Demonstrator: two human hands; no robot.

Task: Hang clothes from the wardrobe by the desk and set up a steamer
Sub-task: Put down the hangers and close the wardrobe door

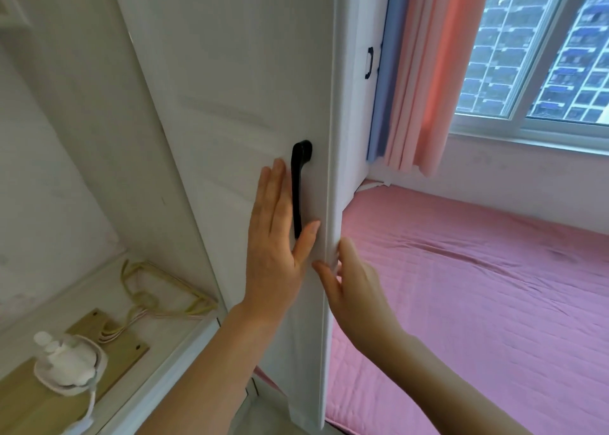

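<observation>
A white wardrobe door (237, 82) fills the middle of the head view, with a black handle (299, 184) near its free edge. My left hand (276, 250) lies flat on the door face, fingers straight, just left of the handle, thumb below it. My right hand (349, 279) touches the door's free edge from the right, its fingers bent lightly against the edge and the thumb on the front. The wardrobe's inside is hidden behind the door. No clothes and no steamer are in view.
A white desk (108, 289) at lower left carries a yellow cable (158, 286), a wooden board (39, 391) and a small white device with a cord (69, 365). A pink bed (478, 296), pink and blue curtains (428, 82) and a window (540, 46) lie to the right.
</observation>
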